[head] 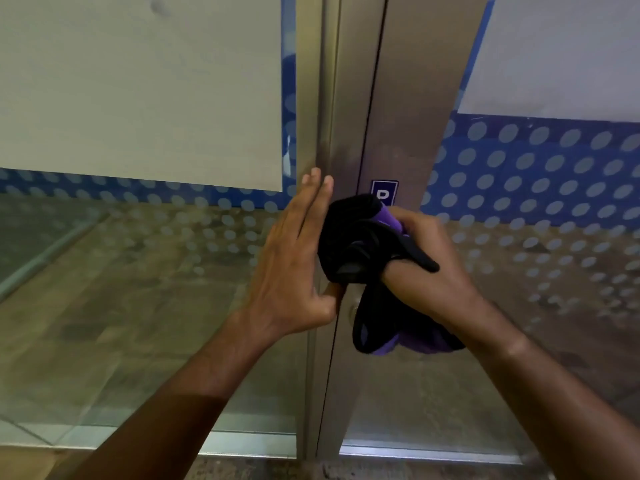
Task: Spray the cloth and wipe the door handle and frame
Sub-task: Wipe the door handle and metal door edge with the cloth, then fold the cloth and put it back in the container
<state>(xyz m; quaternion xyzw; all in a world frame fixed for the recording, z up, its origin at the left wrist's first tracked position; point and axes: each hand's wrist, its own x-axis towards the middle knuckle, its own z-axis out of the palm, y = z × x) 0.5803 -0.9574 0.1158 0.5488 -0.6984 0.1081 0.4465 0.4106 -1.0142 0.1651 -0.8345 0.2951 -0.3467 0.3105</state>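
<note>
- Two bare hands work at the middle of a glass door, one on each side of the upright metal frame [398, 109].
- Furthest left, a glass panel carries a pale sheet [138, 88] above a blue band of dots [221, 199].
- The left hand [298, 258] lies flat and open against the metal frame, fingers straight, pressed together and pointing up; the thumb tucks in toward the seam, beside the cloth.
- The left forearm rises from the bottom edge and slants up and to the right.
- Just right of that hand, touching it or nearly so, is the black and purple cloth [360, 244], bunched into a wad over the spot where the door handle sits; the handle itself is hidden, so which way it points cannot be told.
- The cloth's long axis runs roughly up and down: the wad sits high, and a loose tail hangs below the wrist, purple at the bottom.
- A small blue sticker [384, 190] with a white letter shows just above the cloth on the frame.
- The right hand [429, 258] is closed around the cloth from the right, fingers curled into the fabric and pressing it to the metal.
- The right forearm slants in from the lower right corner.
- Further right, the door glass shows more dots.
</note>
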